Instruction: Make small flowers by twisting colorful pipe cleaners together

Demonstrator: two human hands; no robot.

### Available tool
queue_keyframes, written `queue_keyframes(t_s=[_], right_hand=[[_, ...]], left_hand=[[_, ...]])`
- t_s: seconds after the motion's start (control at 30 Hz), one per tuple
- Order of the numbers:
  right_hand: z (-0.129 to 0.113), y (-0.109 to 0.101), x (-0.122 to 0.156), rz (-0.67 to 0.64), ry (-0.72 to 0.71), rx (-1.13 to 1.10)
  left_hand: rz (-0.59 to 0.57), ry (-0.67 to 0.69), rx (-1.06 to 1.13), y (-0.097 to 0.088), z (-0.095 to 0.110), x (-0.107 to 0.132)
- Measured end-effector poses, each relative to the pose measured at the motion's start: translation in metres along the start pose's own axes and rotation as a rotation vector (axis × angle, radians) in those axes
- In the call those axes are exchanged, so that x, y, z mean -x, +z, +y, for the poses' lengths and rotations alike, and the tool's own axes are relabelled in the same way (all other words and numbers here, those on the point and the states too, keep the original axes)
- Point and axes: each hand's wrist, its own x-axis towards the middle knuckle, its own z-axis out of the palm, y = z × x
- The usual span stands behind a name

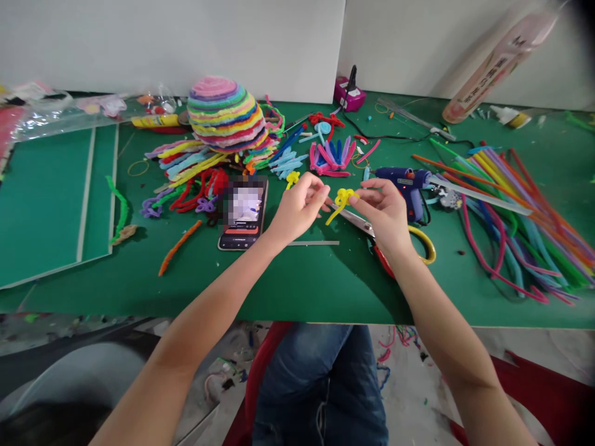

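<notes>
My right hand (385, 214) pinches a small looped yellow pipe-cleaner flower (344, 197) between thumb and fingers, its short tail hanging down to the left. Just left of it, my left hand (303, 205) is closed with thumb and fingertips together; whether anything is between them I cannot make out. Scissors (361, 224) with red and yellow handles lie partly hidden under my right hand. A second yellow pipe-cleaner piece (292, 179) rests behind my left hand. Close behind my right hand lies a blue glue gun (405, 179).
A phone (242, 240) lies left of my left hand. Behind it stands a striped pipe-cleaner dome (225, 118). Loose pipe cleaners (520, 217) spread at the right, near a pink bottle (499, 68). A clear glue stick (316, 243) and an orange pipe cleaner (179, 248) lie in front.
</notes>
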Motion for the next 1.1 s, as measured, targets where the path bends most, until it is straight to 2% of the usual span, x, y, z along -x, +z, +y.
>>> queue_keyframes(t_s=[0.13, 0.2, 0.3, 0.4, 0.5, 0.67, 0.8, 0.9, 1.0, 1.1], right_hand=[[0.000, -0.002, -0.002, 0.058, -0.056, 0.005], [0.001, -0.002, -0.002, 0.078, -0.051, -0.002], [0.001, -0.001, -0.003, 0.045, 0.072, -0.011], [0.001, 0.002, -0.001, -0.069, 0.217, -0.055], [0.001, 0.007, 0.002, -0.163, 0.202, -0.079], [0.003, 0.011, 0.003, -0.060, 0.178, -0.119], [0.003, 0.009, 0.001, -0.067, 0.208, -0.199], [0.001, 0.009, 0.001, -0.080, 0.251, -0.256], [0.000, 0.009, 0.001, -0.106, 0.289, -0.285], [0.000, 0.010, 0.002, -0.132, 0.302, -0.299]], left_hand=[[-0.196, -0.001, -0.023, 0.001, 0.000, 0.000], [-0.231, -0.019, -0.014, 0.003, 0.001, 0.001], [-0.134, -0.018, -0.009, 0.004, 0.004, 0.001], [-0.075, 0.009, -0.020, 0.003, 0.006, 0.001], [-0.082, 0.037, -0.034, 0.003, 0.005, 0.001], [-0.103, 0.081, -0.084, 0.004, 0.003, 0.001], [-0.093, 0.073, -0.071, 0.004, 0.003, 0.001], [-0.073, 0.013, 0.020, 0.005, 0.003, 0.000], [-0.054, -0.122, 0.188, 0.006, 0.003, -0.001], [-0.087, -0.222, 0.336, 0.006, 0.003, -0.002]])
